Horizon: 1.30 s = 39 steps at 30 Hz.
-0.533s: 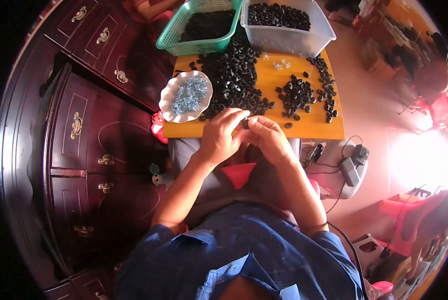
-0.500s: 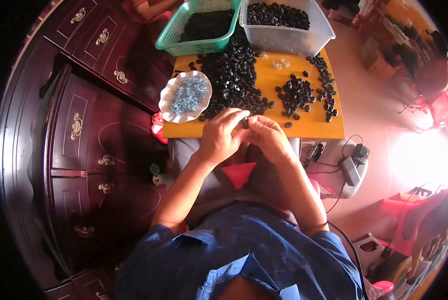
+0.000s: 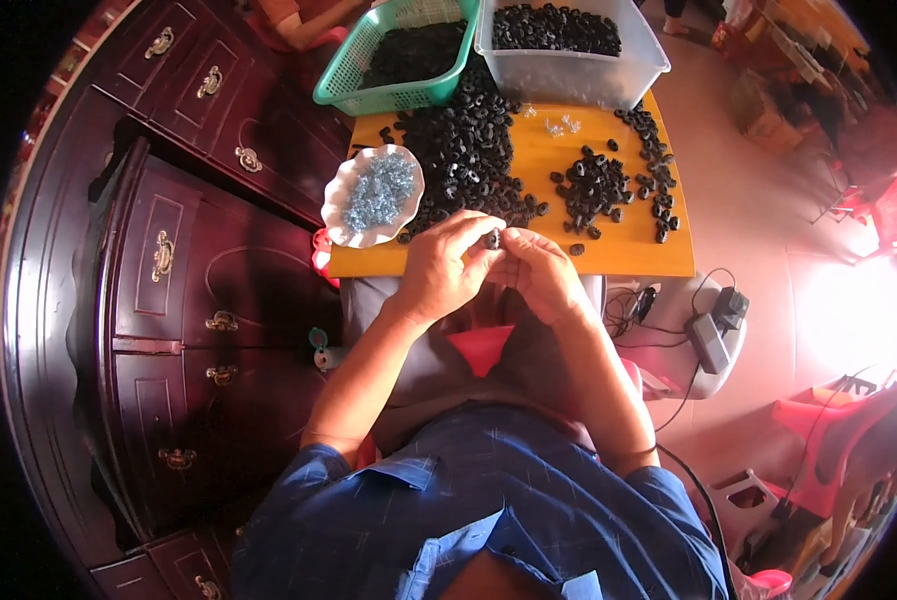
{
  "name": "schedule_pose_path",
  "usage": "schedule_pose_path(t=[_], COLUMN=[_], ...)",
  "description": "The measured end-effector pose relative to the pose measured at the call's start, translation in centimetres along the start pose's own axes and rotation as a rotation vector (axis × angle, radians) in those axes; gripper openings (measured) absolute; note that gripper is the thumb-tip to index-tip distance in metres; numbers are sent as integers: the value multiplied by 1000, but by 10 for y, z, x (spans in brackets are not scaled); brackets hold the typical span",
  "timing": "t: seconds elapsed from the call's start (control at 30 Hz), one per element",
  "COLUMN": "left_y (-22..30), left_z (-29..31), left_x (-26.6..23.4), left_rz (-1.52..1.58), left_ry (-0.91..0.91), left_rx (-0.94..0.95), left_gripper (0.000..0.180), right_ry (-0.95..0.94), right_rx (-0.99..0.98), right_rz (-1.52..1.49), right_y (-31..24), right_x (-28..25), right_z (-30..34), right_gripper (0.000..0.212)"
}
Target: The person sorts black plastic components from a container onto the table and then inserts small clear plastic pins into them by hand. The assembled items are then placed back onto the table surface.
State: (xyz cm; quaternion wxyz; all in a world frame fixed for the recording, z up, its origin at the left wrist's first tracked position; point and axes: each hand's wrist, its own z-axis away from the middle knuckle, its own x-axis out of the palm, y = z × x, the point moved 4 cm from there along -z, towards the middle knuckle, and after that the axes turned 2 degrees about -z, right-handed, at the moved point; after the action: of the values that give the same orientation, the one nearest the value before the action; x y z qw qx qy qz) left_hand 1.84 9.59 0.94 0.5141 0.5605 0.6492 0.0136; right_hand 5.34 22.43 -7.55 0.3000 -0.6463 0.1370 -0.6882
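My left hand (image 3: 446, 268) and my right hand (image 3: 540, 270) meet at the near edge of a small orange table (image 3: 628, 252). Between their fingertips they pinch one small black ring-shaped part (image 3: 493, 238). Just beyond the hands lies a large heap of the same black rings (image 3: 465, 160), with a smaller heap (image 3: 593, 188) to the right. A white scalloped dish of small silvery screws (image 3: 373, 193) sits at the table's left edge, close to my left hand.
A green mesh basket (image 3: 400, 55) and a clear plastic tub (image 3: 568, 55), both with black parts, stand at the table's far side. Dark wooden drawers (image 3: 168, 260) fill the left. A grey stool with cables and a power adapter (image 3: 710, 335) stands to the right.
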Motion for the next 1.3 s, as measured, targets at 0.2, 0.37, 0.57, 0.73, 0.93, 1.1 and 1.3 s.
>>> schedule_pose_path(t=[0.2,0.37,0.57,0.73,0.93,1.1,1.3], left_y=[3,6,-19,-83,-82,-55,-35], left_z=[1,0,4,-31,-117,-98,-90], left_x=[1,-7,-14,-38,-96,-17,72], left_rz=[-42,60,212,10,-111,-32,-178], left_ry=[-27,-197,-457,-438,242,-121,-264], left_rx=[6,-54,-319,-186,-90,-68,170], left_gripper=[27,28,15,10,41,11,13], right_ry=[33,60,-25,16,41,-59,-319], right_rx=[20,-127,47,-16,-146,-99,-36], right_rz=[164,619,761,960,1024,1030,1142], right_y=[-4,-7,1,-13,-19,-16,-15], right_x=[2,-10,-10,7,2,3,13], right_z=[5,3,5,11,10,10,16], right_gripper=[24,28,33,27,29,25,19])
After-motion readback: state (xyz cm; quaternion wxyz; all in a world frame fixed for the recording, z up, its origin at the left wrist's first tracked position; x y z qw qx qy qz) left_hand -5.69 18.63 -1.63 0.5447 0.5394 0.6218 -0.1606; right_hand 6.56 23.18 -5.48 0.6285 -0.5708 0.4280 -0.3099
